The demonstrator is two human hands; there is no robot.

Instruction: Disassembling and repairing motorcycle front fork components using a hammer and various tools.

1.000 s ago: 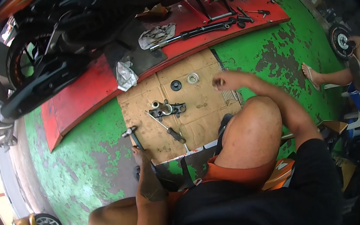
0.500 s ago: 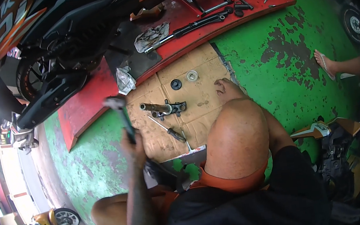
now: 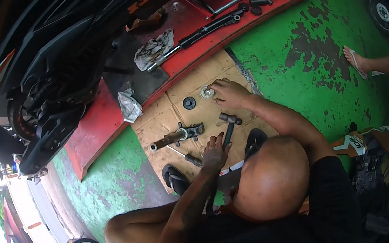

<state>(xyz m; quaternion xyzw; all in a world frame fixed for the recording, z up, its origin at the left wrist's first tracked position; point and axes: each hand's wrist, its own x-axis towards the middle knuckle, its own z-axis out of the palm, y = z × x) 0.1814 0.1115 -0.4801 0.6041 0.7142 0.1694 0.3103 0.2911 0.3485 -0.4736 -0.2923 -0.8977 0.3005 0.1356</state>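
Note:
My right hand (image 3: 231,93) reaches over a cardboard sheet (image 3: 189,81), fingers apart, with fingertips at the edge of a pale metal ring (image 3: 206,92), which looks like a bearing. Left of the ring lies a black round cap (image 3: 189,103). A hammer (image 3: 229,124) rests on the cardboard; my left hand (image 3: 214,154) is over the end of its handle, fingers stretched out. Beyond that hand a metal steering stem with a dark clamp (image 3: 177,136) lies on its side. A screwdriver (image 3: 192,159) lies between the stem and my left hand.
A low red platform (image 3: 223,40) stands at the far side, bearing a motorcycle (image 3: 65,55), a shock absorber or fork leg (image 3: 207,29), crumpled paper (image 3: 155,48) and loose tools. My sandalled foot (image 3: 176,178) is by the cardboard. Another person's foot (image 3: 354,60) shows at right.
The hammer, raised in my left hand before, now lies on the cardboard with that hand loosened at its handle. My right hand has moved forward and left to the ring.

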